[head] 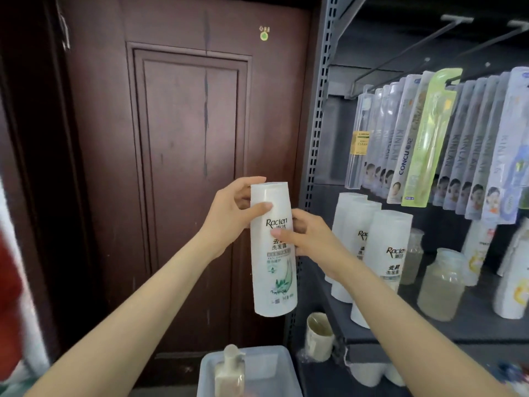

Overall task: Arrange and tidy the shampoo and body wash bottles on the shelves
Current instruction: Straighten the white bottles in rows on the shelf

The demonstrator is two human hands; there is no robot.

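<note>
A white Raclen shampoo bottle (pixel 273 270) with a green leaf label is held upright in front of the brown door, left of the shelving. My left hand (pixel 232 213) grips its upper part from the left, thumb across the front. My right hand (pixel 309 239) grips its middle from the right, thumb on the label. Three matching white Raclen bottles (pixel 386 253) stand in a row at the left end of the grey shelf (pixel 472 330). More white bottles with yellow print (pixel 512 285) stand at the right end.
Two pale translucent jars (pixel 442 285) stand mid-shelf. Packaged toothbrushes (pixel 446 144) hang above the shelf. A grey plastic bin (pixel 257 371) below holds a cream pump bottle (pixel 230 371). A beige cup (pixel 319 336) sits on a lower shelf. The perforated shelf post (pixel 315 138) rises beside the held bottle.
</note>
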